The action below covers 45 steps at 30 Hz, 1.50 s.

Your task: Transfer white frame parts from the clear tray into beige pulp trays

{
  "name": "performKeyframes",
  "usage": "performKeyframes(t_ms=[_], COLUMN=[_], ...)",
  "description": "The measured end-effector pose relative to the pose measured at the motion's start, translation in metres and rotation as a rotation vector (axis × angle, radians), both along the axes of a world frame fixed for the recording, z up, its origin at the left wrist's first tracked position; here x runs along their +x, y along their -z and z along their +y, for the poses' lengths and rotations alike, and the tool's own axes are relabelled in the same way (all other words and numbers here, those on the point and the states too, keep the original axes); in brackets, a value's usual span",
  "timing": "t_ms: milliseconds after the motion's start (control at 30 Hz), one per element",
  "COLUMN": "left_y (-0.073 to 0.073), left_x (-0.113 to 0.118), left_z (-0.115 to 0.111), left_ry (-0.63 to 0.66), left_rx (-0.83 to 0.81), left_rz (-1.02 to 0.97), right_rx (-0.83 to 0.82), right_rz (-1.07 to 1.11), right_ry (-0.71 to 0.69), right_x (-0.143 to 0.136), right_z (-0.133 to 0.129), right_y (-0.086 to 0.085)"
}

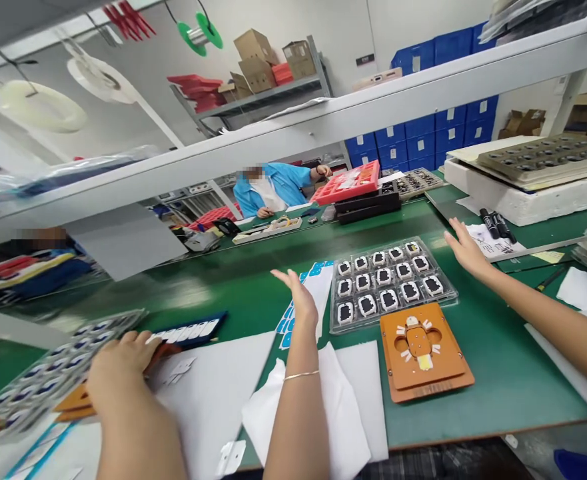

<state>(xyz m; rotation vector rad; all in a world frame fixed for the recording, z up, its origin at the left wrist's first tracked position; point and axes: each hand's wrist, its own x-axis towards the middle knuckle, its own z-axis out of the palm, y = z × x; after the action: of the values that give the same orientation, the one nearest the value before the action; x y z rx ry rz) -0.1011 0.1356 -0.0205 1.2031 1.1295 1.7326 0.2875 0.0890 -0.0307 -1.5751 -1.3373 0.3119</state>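
Hands wide, empty: left hand (302, 303), right hand (468, 255); best held clear of orange fixture (426, 353) near bench's (518, 393) front edge.

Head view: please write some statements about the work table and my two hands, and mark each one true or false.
1. The orange fixture lies on the near side of the clear plastic tray. True.
2. The left hand holds a marker. False: it is open, with nothing in its grip.
3. The black markers lie on a white paper with writing. True.
4. The thin bracelet is on the right wrist. False: it is on the left wrist.
5. The right hand is open, with its fingers extended. True.
6. The person across the table wears a red jacket. False: the jacket is blue.
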Motion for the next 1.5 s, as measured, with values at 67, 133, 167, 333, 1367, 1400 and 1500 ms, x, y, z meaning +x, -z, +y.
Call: performKeyframes(t_ms=[67,133,167,333,1367,1400,1500], left_y=[-0.002,-0.001,0.002,0.029,0.016,0.016,0.014], left_x=[-0.002,0.000,0.002,0.027,0.019,0.019,0.019], left_z=[-0.002,-0.002,-0.001,0.003,0.006,0.006,0.005], left_ry=[-0.104,-0.185,-0.203,-0.064,-0.017,-0.012,-0.006], left_rx=[0.016,0.004,-0.021,-0.269,-0.270,-0.271,-0.285], left_rz=[-0.020,-0.020,-0.010,0.110,0.837,0.842,0.840], right_rx=[0.005,-0.004,-0.014,-0.141,-0.083,-0.055,0.040], right_rz=[0.008,0.017,0.020,0.000,-0.027,0.022,0.222], right_ry=[0.019,0.037,0.040,-0.093,0.674,0.685,0.756], right_x=[0.007,0.010,0.010,-0.013,0.164,0.163,0.160], right_z=[0.003,0.004,0.004,-0.002,0.000,0.000,0.003], right_y=[-0.001,0.001,0.003,0.020,-0.095,-0.092,-0.083])
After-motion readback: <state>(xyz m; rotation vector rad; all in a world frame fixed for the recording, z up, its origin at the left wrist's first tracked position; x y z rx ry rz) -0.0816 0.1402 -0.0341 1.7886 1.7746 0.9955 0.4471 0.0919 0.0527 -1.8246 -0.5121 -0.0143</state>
